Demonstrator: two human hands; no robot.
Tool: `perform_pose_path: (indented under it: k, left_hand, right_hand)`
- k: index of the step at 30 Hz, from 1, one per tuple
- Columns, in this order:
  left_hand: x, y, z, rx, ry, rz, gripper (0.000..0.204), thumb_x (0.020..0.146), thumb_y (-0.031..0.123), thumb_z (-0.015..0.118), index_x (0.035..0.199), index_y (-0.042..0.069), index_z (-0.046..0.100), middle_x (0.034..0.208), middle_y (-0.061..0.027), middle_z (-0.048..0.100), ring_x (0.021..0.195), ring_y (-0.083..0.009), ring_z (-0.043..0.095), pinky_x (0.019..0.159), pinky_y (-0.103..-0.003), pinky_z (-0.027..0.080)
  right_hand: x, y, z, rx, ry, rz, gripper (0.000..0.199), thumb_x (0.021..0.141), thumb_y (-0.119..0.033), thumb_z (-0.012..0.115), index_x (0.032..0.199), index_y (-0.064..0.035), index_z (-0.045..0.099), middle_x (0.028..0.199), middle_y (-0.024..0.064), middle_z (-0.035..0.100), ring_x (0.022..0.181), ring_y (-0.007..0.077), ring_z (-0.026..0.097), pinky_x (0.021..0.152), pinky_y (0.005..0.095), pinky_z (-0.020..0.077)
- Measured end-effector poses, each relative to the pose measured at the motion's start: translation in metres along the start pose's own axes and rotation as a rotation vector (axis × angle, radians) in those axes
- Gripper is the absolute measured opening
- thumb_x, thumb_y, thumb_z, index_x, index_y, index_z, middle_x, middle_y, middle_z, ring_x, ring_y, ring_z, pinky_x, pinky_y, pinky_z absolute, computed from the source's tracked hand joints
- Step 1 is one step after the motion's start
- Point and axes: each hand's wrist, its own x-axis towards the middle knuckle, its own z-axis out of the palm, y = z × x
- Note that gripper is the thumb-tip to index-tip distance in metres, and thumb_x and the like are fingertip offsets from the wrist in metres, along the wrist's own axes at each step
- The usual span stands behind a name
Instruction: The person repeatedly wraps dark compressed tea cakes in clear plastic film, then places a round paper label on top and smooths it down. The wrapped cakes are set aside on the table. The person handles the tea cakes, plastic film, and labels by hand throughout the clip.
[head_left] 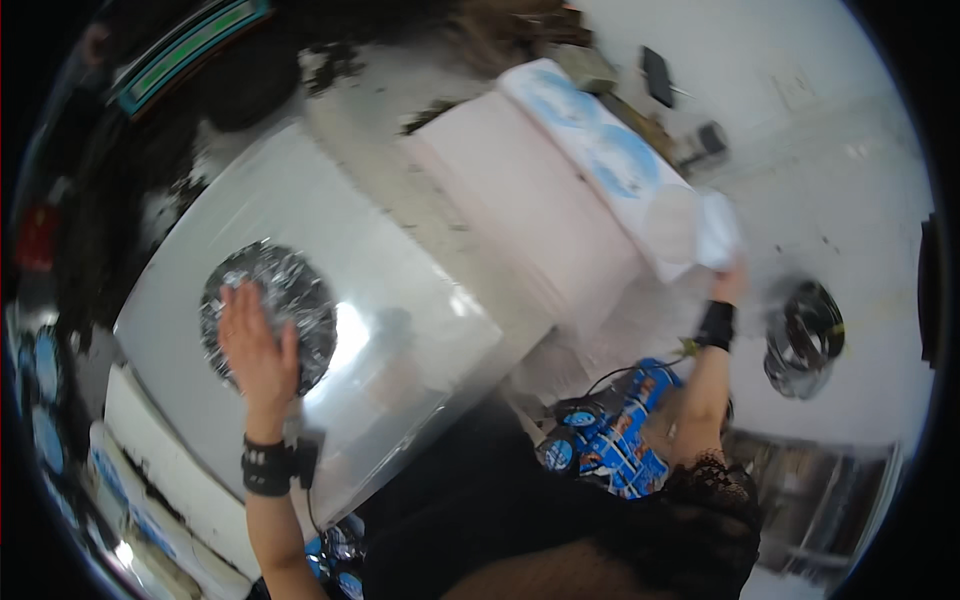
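My left hand (258, 345) lies flat, fingers stretched out, on a round, crinkled silver foil disc (312, 290). That disc rests on a pale, glossy, plastic-covered work surface (400, 330). Over to the right, my right hand (731, 282) is blurred at the lower end of a white, sheet-like piece (716, 230), seemingly gripping it; its fingers are mostly hidden. This piece is by the near end of white sheets or bags printed with blue circles (615, 155). A pale round patch (670, 222) shows beside it. Both wrists carry black bands.
A pale pink stack or sheet (520, 170) lies between the work surface and the printed pieces. At right are a dark phone-like object (657, 76) and a roll of clear tape or film (803, 335). Blue printed packaging (630, 440) and a cable are close to my body.
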Motion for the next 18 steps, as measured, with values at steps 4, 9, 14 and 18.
perform_pose_path:
  k: [4, 9, 14, 18]
  left_hand:
    - [-0.005, 0.0, -0.006, -0.038, -0.016, -0.065, 0.07, 0.096, 0.03, 0.066, 0.154, -0.004, 0.044, 0.157, -0.0216, 0.048, 0.155, -0.0392, 0.033, 0.126, -0.053, 0.022]
    - [-0.001, -0.003, -0.002, -0.044, 0.0, -0.033, 0.068, 0.096, 0.032, 0.065, 0.151, -0.004, 0.047, 0.156, -0.0217, 0.049, 0.153, -0.041, 0.035, 0.124, -0.053, 0.025]
    - [-0.006, -0.003, -0.004, -0.367, 0.085, -0.045, 0.041, 0.088, 0.03, 0.072, 0.125, 0.013, 0.072, 0.13, -0.0102, 0.071, 0.122, -0.0361, 0.065, 0.108, -0.051, 0.046]
    - [-0.005, -0.003, -0.001, -0.675, 0.027, -0.276, 0.042, 0.086, 0.031, 0.073, 0.124, 0.013, 0.072, 0.128, -0.0095, 0.072, 0.122, -0.0376, 0.064, 0.108, -0.048, 0.046]
  right_hand:
    - [0.001, -0.128, -0.036, 1.067, 0.331, 0.733, 0.047, 0.109, -0.029, 0.049, 0.144, 0.0035, 0.053, 0.126, 0.0237, 0.069, 0.113, 0.0344, 0.07, 0.095, 0.0456, 0.0608]
    - [-0.128, -0.52, 0.027, 1.295, -0.435, -0.424, 0.068, 0.093, -0.034, 0.067, 0.15, 0.0001, 0.053, 0.142, 0.0249, 0.061, 0.133, 0.041, 0.057, 0.114, 0.0505, 0.0445]
    - [-0.19, -0.627, -0.056, 1.142, -0.685, -1.226, 0.087, 0.087, -0.044, 0.079, 0.156, -0.0019, 0.045, 0.156, 0.0245, 0.047, 0.145, 0.0438, 0.045, 0.123, 0.0521, 0.0347]
    - [-0.161, -0.643, -0.1, 1.146, -1.011, -0.934, 0.088, 0.088, -0.045, 0.079, 0.156, -0.002, 0.045, 0.161, 0.0232, 0.044, 0.148, 0.0392, 0.045, 0.125, 0.0468, 0.0328]
